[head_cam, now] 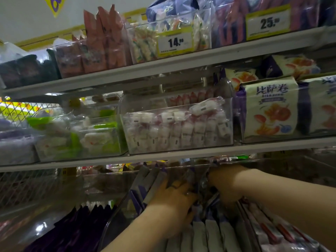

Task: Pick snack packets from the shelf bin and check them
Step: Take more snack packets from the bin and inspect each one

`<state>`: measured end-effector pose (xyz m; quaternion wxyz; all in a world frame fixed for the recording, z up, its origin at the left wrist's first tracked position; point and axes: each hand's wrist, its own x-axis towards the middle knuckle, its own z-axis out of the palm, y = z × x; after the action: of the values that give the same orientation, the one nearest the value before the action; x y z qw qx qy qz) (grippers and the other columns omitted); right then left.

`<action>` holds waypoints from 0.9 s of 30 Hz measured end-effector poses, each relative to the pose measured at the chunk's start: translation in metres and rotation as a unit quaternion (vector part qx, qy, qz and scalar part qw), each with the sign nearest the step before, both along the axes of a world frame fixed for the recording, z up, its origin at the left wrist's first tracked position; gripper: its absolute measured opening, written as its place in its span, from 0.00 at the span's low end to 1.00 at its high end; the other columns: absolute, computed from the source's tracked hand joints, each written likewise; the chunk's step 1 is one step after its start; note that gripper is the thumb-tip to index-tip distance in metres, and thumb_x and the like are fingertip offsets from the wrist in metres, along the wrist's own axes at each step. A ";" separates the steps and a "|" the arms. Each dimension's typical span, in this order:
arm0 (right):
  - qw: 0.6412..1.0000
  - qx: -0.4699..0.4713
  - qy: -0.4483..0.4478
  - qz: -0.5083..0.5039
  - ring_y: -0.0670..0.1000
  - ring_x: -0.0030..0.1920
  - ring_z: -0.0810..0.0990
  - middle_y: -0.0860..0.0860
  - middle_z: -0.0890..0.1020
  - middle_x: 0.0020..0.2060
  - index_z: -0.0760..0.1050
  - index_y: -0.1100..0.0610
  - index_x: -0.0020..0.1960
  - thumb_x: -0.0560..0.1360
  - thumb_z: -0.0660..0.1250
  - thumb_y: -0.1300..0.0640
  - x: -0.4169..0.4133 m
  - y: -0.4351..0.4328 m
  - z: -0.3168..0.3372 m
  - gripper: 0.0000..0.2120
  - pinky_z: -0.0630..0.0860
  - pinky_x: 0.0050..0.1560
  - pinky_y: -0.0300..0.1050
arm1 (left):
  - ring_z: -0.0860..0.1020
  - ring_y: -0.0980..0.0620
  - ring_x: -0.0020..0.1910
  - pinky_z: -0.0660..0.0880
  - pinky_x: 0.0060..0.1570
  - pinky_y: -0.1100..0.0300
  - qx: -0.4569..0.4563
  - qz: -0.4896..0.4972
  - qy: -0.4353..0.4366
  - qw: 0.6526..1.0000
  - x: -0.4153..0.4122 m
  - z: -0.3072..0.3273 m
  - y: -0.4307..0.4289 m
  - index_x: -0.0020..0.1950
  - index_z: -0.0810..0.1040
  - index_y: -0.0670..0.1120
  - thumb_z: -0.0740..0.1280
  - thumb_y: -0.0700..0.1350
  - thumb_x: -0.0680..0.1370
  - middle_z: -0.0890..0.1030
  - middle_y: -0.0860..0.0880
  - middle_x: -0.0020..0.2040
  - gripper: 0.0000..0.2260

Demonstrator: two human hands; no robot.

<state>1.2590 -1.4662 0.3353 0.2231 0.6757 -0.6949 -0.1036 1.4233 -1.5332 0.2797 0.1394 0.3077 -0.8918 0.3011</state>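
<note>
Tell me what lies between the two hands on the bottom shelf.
In the head view, purple-and-grey snack packets fill the gap between the left hand and the right hand.

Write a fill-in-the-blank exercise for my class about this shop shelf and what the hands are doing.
1. The left hand and the right hand reach into the snack packets on the ____ of three shelves.
2. The price tag on the left reads ____.
3. The price tag on the right reads ____.
4. The bin of pink-and-white sweets stands on the ____ shelf.
Missing words: lowest; 14; 25; middle.
</note>
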 end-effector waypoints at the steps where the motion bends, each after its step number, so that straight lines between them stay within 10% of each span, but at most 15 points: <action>1: 1.000 -0.017 0.002 0.002 0.57 0.57 0.78 0.55 0.78 0.60 0.75 0.56 0.62 0.76 0.64 0.56 0.000 0.000 -0.001 0.16 0.77 0.53 0.46 | 0.56 0.49 0.76 0.46 0.74 0.43 0.008 -0.001 -0.003 1.000 0.000 0.000 -0.001 0.73 0.66 0.56 0.58 0.54 0.80 0.62 0.51 0.76 0.21; 18: 0.932 -0.301 -0.109 0.169 0.50 0.55 0.80 0.48 0.83 0.55 0.79 0.49 0.59 0.81 0.57 0.50 -0.017 0.058 -0.012 0.14 0.76 0.56 0.46 | 0.47 0.50 0.79 0.42 0.77 0.48 0.054 0.094 0.051 0.993 0.042 0.012 -0.028 0.78 0.52 0.60 0.67 0.59 0.75 0.53 0.55 0.80 0.36; 27: 0.917 -0.316 -0.174 0.168 0.50 0.57 0.80 0.47 0.82 0.57 0.79 0.48 0.62 0.81 0.59 0.51 -0.018 0.070 -0.017 0.14 0.76 0.58 0.48 | 0.65 0.48 0.73 0.67 0.66 0.54 0.063 0.107 0.139 0.983 0.020 0.003 -0.012 0.75 0.61 0.56 0.62 0.54 0.80 0.65 0.52 0.75 0.24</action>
<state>1.2410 -1.3958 0.3184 0.3150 0.6839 -0.5958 0.2794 1.4430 -1.5454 0.2824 0.2089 0.4481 -0.8431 0.2115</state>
